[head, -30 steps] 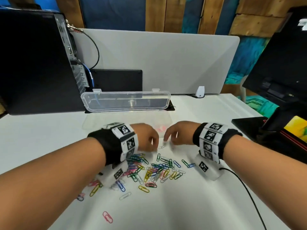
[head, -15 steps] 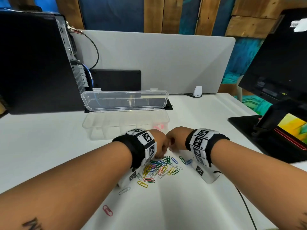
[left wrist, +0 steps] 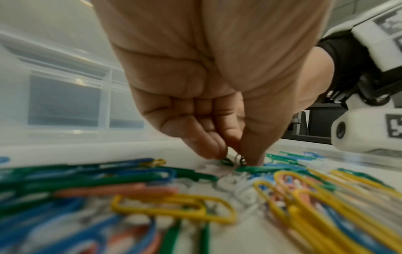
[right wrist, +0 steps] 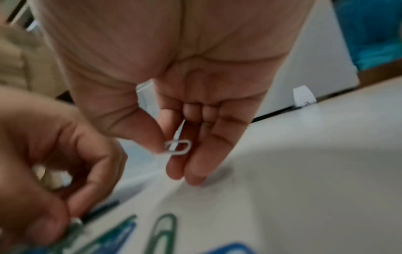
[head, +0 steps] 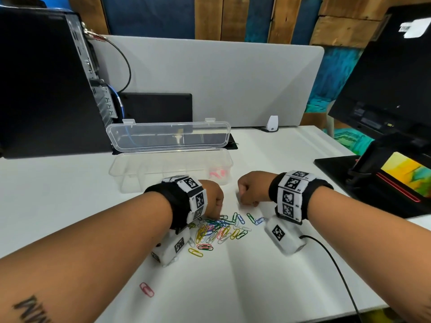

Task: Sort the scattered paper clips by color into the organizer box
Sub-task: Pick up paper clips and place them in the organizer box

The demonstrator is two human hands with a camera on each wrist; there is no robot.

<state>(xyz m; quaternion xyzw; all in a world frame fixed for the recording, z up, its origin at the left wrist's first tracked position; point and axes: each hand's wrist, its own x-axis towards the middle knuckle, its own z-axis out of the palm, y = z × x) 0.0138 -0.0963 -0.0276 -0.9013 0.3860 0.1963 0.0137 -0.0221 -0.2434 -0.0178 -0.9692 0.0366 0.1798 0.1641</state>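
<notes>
A pile of paper clips (head: pixel 220 230) in green, blue, yellow, pink and white lies on the white desk between my wrists. My left hand (head: pixel 213 201) reaches down at the pile's far edge; in the left wrist view its thumb and fingertips (left wrist: pixel 233 159) pinch a small clip (left wrist: pixel 238 159) at the desk surface. My right hand (head: pixel 248 191) hovers just right of it, and the right wrist view shows a white paper clip (right wrist: pixel 177 147) pinched between its thumb and fingers. The clear organizer box (head: pixel 140 180) stands open behind the hands, with pink clips (head: pixel 218 174) in its right compartment.
A lone pink clip (head: pixel 147 289) lies near the desk's front. A black computer tower (head: pixel 44 85) stands at back left and a monitor (head: pixel 391 73) with a black base at right. A grey divider panel (head: pixel 210 75) closes the back. A black cable (head: pixel 335 264) trails from my right wrist.
Both hands drew close together half a second ago over the far edge of the pile and have since moved slightly apart. The view has shifted a little closer to the box.
</notes>
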